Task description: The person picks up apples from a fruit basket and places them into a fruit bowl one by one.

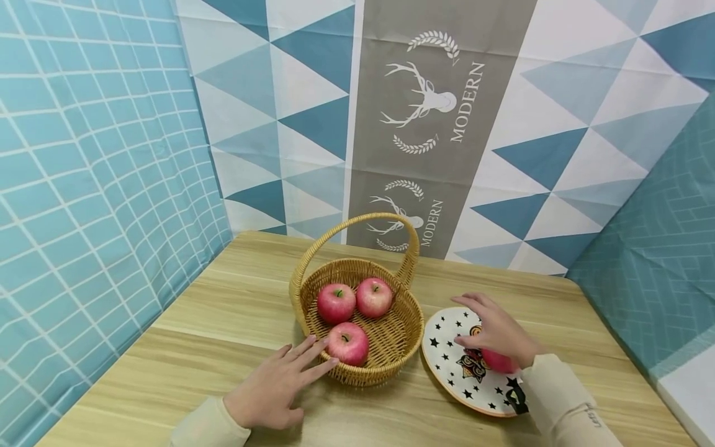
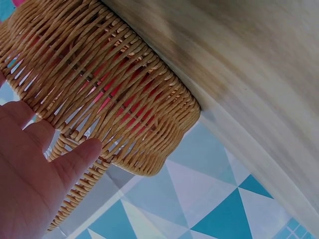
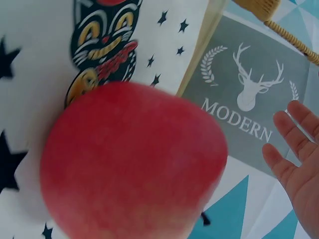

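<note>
A wicker basket (image 1: 414, 338) with a tall arched handle holds three red-pink apples, one at the back left (image 1: 335, 304), one at the back right (image 1: 374, 297) and one near the front rim (image 1: 349, 345). My left hand (image 1: 270, 388) touches the basket's front-left rim with outstretched fingers; the left wrist view shows its thumb beside the woven wall (image 2: 99, 84). Over a white plate (image 1: 441, 366) with black stars hovers my right hand (image 1: 497, 332), fingers spread and holding nothing. Another red apple (image 3: 134, 164) lies on this plate, partly hidden by the hand and sleeve in the head view.
Both stand on a light wooden table (image 1: 223, 323), the plate right of the basket. A blue gridded curtain (image 1: 100, 186) borders the left side. Behind is a patterned cloth (image 1: 313, 93) with deer prints. A white block-like surface (image 1: 689, 385) stands at the right edge.
</note>
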The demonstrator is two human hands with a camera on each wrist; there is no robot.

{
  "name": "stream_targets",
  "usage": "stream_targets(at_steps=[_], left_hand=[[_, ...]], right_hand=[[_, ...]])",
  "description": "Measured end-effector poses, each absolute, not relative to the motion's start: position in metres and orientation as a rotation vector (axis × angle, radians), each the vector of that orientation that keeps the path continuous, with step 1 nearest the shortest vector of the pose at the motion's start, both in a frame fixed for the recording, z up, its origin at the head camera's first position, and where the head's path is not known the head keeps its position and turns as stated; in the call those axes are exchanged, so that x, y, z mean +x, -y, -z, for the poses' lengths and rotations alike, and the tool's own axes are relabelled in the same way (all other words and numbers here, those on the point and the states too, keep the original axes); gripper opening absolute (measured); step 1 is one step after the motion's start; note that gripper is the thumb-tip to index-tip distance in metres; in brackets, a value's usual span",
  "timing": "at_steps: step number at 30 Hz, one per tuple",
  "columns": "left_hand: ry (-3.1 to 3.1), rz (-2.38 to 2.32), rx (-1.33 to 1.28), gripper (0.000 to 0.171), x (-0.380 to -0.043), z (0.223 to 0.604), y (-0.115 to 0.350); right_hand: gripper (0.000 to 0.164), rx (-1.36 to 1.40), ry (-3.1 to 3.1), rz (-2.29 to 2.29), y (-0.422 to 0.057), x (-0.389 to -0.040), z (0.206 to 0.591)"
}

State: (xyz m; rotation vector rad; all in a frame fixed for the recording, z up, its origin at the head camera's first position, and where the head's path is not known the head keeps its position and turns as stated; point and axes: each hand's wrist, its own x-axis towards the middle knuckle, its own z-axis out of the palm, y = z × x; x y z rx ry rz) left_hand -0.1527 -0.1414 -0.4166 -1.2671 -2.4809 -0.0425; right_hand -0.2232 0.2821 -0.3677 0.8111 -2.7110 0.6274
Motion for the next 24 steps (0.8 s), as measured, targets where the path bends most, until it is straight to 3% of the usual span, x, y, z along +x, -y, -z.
stream_targets(at_steps=[24], left_hand=[[2.495, 0.081, -1.264, 0.087, -0.151, 0.416, 0.140]], right_hand=[[0.072, 0.902, 2.693, -0.572, -0.253, -0.239, 0.344]])
